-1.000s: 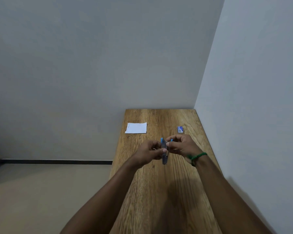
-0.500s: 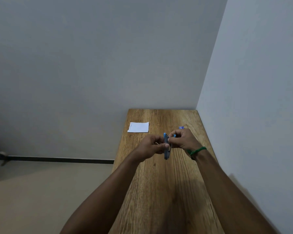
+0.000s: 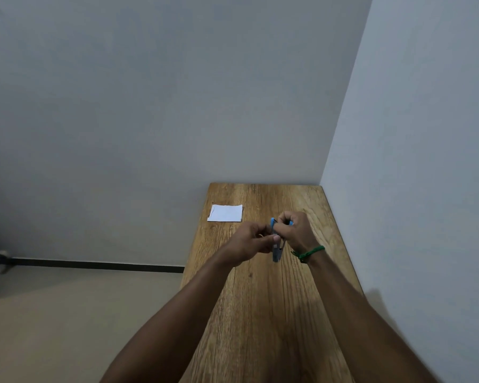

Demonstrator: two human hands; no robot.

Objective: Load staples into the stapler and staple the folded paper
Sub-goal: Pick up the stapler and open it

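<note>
While I hold the stapler [image 3: 276,251] up above the wooden surface [image 3: 260,313], both my hands are busy with it. My left hand [image 3: 248,240] has its fingers curled round the middle of it, with the thumb pressed on its side. My right hand [image 3: 297,230] (the one with the green band [image 3: 309,252] on the wrist) is curled round the blue top end. Neither hand is open. The stapler stands almost straight up and down. Its grey end points down at the surface and does not touch it, as far as I can tell.

I think I am at the first part of the job, putting the staples in. I cannot see any staples, because my fingers hide that part, so I cannot tell if they are in or not. I also cannot tell if the stapler is opened up or closed.

The folded paper [image 3: 226,213] lies flat on the surface near the far left corner, well apart from my hands. Nothing touches it. I see no staple in it, but it is too small to be sure. So the second part looks not done. I need to finish loading, close the stapler, bring it to the paper and press.
</note>
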